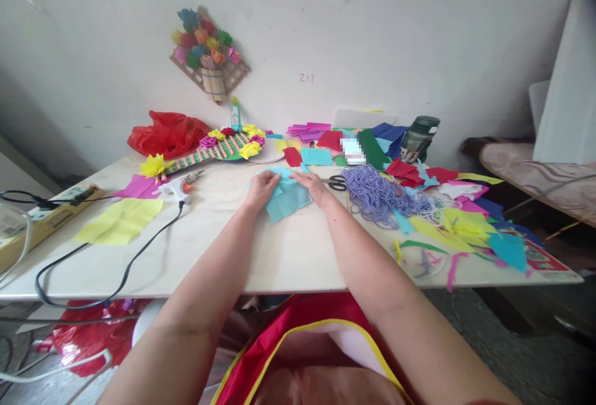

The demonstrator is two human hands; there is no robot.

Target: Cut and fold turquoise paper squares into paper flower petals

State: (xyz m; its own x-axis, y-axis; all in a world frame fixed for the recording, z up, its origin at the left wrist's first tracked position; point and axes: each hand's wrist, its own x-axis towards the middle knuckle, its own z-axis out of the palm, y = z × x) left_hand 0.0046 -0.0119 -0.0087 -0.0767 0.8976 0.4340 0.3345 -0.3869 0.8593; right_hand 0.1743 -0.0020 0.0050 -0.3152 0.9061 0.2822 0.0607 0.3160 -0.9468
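both hands press flat on a light blue sheet of paper (287, 197) lying near the middle of the worktop (288, 250): the left hand (261, 187) has its grip spread open, fingers resting on the sheet's left edge, and the right hand (313, 186) lies with fingers extended on its upper right part, pinching nothing that can be made out. on the white wall (372, 32) behind, the number "217" (306, 77) is written small in red; a blurred patch covers whatever is printed on an item among the papers. the worktop is pale, set into a corner of the room, with a grey floor below and a patterned cushion (535, 175) to the right. black scissors (336, 182) lie just beside the right hand, and next to them a heap of lilac cord (377, 192). coloured paper scraps (460, 218) spread over the right side. to the left lie a glue gun (182, 186) with its black cable, a yellow sheet (120, 220), a woven strip board with paper flowers (218, 144) and a red plastic bag (167, 131), its contents hidden. a dark green jar (419, 136) stands at the back, lid on. a similar flower piece (207, 51) hangs on the wall.
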